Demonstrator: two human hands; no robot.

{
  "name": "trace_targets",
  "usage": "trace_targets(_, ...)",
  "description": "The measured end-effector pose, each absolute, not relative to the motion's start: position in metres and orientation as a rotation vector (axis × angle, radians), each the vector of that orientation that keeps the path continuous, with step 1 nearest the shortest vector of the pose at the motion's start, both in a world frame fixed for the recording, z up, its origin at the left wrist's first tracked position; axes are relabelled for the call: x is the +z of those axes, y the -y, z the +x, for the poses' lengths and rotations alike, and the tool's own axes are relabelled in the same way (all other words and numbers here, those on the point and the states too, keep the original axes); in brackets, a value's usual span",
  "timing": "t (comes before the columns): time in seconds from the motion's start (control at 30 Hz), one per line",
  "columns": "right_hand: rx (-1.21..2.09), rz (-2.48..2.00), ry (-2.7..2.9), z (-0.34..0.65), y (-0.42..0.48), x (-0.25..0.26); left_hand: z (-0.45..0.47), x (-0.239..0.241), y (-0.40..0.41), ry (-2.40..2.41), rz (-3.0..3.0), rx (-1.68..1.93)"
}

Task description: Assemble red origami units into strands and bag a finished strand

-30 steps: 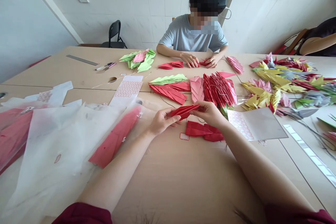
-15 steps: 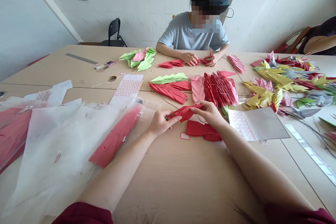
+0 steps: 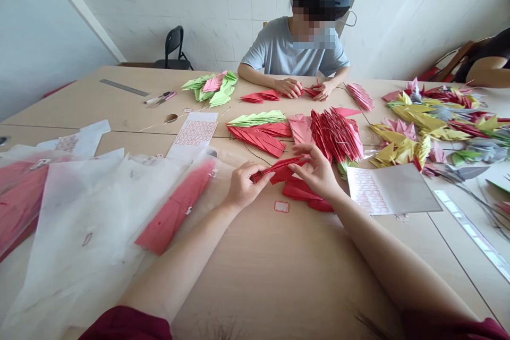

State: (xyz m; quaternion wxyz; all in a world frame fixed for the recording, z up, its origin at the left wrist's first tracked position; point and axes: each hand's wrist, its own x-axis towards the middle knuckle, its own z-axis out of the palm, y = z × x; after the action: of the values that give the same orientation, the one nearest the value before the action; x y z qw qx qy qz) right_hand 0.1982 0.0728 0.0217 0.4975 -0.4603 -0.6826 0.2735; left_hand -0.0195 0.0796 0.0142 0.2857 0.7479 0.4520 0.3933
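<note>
A folded red paper piece (image 3: 282, 172) is held a little above the table, between my two hands. My left hand (image 3: 246, 185) pinches its left end, thumb in front and fingers wrapped behind. At the right end, my right hand (image 3: 319, 172) has its thumb on the paper's near face and its fingers raised loosely around the upper edge; part of that grip is hidden. Below, more folded red paper pieces (image 3: 300, 191) lie on the table, partly covered by my right hand. A small red-bordered label (image 3: 281, 206) lies nearer me.
Red stacked paper (image 3: 334, 135) and green folded strips (image 3: 257, 118) lie beyond. Left are plastic bags (image 3: 91, 212) and a label sheet (image 3: 196, 130); right, another label sheet (image 3: 368, 191) and many-coloured paper pieces (image 3: 422, 117). A co-worker (image 3: 295, 45) across the table handles red paper.
The red paper piece has tilted to show more of its edge. My right hand's fingers have lifted and spread somewhat, while my left hand turned slightly.
</note>
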Motion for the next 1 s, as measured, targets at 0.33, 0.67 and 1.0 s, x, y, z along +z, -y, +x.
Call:
trace_targets(0.33, 0.038, -1.067, 2.084, 0.187, -0.062, 0.028, -0.012, 0.017, -0.07, -1.139, 2.052, 1.093)
trace_targets(0.67, -0.178, -1.125, 2.156, 0.184, -0.061, 0.028, -0.011, 0.004, -0.075, -1.014, 2.126, 1.384)
trace_targets(1.0, -0.115, -1.073, 2.18, 0.18, -0.058, 0.028, -0.013, 0.0, -0.075, -0.886, 2.243, 1.215)
